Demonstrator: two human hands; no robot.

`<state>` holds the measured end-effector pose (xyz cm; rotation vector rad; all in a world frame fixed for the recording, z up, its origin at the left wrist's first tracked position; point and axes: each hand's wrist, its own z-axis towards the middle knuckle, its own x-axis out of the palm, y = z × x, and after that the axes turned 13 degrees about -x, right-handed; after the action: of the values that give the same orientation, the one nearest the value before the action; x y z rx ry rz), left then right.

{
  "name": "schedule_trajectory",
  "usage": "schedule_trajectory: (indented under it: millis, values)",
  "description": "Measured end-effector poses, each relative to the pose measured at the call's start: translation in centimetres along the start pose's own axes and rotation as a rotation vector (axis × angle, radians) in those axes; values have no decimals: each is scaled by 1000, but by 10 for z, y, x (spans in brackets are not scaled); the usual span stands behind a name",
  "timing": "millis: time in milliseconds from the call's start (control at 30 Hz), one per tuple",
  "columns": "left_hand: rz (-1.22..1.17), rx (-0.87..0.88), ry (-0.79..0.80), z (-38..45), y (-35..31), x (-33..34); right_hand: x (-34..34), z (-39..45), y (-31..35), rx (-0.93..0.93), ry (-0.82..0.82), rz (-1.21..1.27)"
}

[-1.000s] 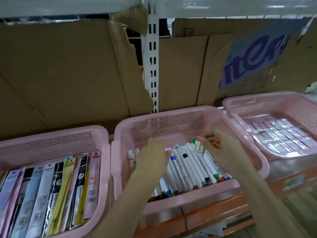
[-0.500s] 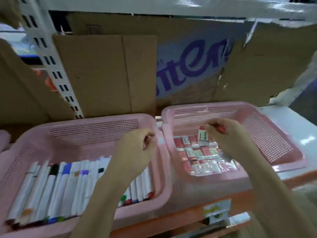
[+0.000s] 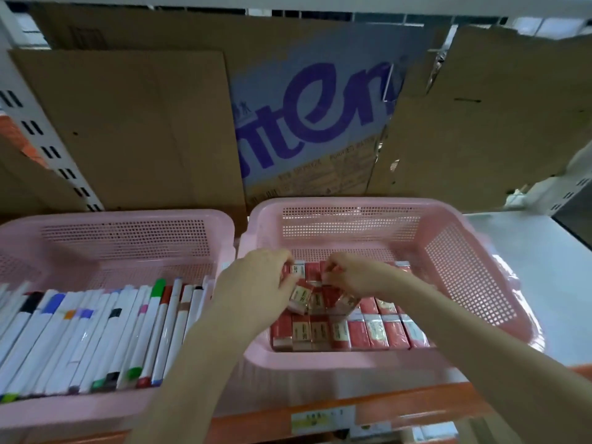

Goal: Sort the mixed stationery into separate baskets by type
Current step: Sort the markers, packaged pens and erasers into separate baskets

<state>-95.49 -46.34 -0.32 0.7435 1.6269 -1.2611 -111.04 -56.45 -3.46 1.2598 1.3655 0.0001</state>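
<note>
The right hand (image 3: 355, 274) reaches into the right-hand pink perforated plastic basket (image 3: 464, 270) with its fingers curled and pinching a small red-wrapped packet; which packet it is among the blurred ones under the knuckles I cannot tell. The left hand (image 3: 256, 283) sits just beside it, over the basket's left wall, fingers bent down onto the small white-and-red wrapped eraser (image 3: 297, 270) at the back of the pile and a tilted one below it; whether they grip it or merely press on it cannot be told.

Under both hands lie the red-and-white cellophane-wrapped erasers (image 3: 368, 331), packed in rows across the basket's floor (the front row stands tidy, the ones nearer the fingers lie askew).

Touching this basket on the left is a second pink perforated plastic basket (image 3: 128, 219). It holds the white-barrelled marker pens with coloured caps (image 3: 96, 331), laid side by side, running front to back.

Both baskets rest on an orange-edged shelf (image 3: 416, 408) bearing a small paper label (image 3: 322, 419). Behind them stand flattened brown cardboard sheets (image 3: 134, 129), one printed with large purple lettering (image 3: 307, 123), and a white slotted metal upright (image 3: 41, 139) at the left.
</note>
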Motion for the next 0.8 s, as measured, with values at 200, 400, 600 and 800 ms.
schedule_trajectory:
  millis: [200,400,600,800]
  values:
    - [264,15,264,30,-23,12,-23,-10,-27,-96,-241,68]
    - [435,47,474,42,-43,38,-50,-31,-51,-95,-411,-8]
    - [319,199,430,56,-71,48,-70,-54,-82,35,-526,-295]
    - [430,293,495,60,-88,61,-71,-48,-90,50,-473,-492]
